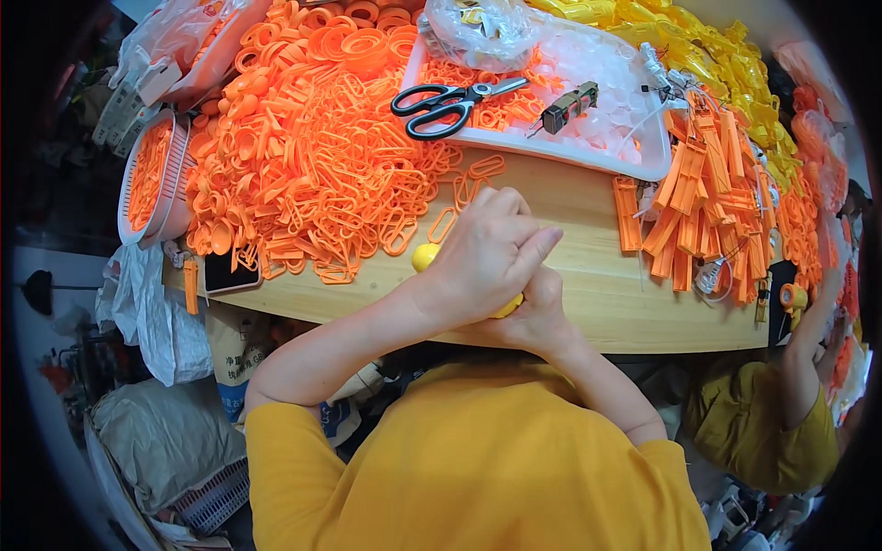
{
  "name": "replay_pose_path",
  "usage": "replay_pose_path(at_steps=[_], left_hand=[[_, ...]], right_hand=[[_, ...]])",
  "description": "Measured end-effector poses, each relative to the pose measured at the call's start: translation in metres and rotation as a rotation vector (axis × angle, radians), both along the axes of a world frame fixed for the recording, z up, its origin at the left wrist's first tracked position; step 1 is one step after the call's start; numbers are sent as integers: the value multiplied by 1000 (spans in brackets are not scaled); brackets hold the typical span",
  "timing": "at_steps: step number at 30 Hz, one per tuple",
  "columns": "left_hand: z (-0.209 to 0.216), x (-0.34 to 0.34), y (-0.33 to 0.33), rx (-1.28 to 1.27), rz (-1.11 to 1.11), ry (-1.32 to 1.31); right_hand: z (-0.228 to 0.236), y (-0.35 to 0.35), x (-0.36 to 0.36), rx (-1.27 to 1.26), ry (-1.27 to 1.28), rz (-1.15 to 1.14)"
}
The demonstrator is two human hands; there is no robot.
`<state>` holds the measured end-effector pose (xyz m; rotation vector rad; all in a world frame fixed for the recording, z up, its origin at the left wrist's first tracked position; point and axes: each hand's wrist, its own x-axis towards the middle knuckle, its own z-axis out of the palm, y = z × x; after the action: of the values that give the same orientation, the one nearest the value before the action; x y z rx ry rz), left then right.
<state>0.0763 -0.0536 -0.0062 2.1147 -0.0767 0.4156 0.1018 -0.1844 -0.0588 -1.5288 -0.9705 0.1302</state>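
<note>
Both my hands meet over the near middle of the wooden table. On top, my left hand [490, 254] is closed in a fist with its thumb toward the right. Under it, my right hand [540, 310] wraps round a yellow plastic part [424, 256], whose one end sticks out at the left and whose other edge shows near my right fingers. Most of that part is hidden by my hands. Just beyond my knuckles lie loose orange oval links [442, 224], at the fringe of a large heap of orange plastic pieces [322, 156].
Black-handled scissors [441, 108] and a small dark mechanism [568, 108] rest on a white tray [657, 163] of translucent pieces. Orange housings [703, 197] pile up at right, yellow parts [726, 69] behind. A phone [231, 274] lies at left; a yellow-sleeved arm [808, 367] shows at right.
</note>
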Motion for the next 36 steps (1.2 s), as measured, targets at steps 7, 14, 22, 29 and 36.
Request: replay_pose_path(at_steps=[7,14,22,29,36], left_hand=[[-2,-6,-2,-108,17,29],[-8,-20,5,-47,-99,12],[-6,-30,-2,-54,-6,-63],[-9,-22,-6,-111,38,83],[-30,-7,32,-662,24,349]], right_hand=[[-1,2,-5,27,-64,-5],[-14,2,-17,-25,-82,-5],[-11,4,-17,14,-265,-16],[2,0,-18,-70,-62,16],[22,18,-9,-212,-54,11]])
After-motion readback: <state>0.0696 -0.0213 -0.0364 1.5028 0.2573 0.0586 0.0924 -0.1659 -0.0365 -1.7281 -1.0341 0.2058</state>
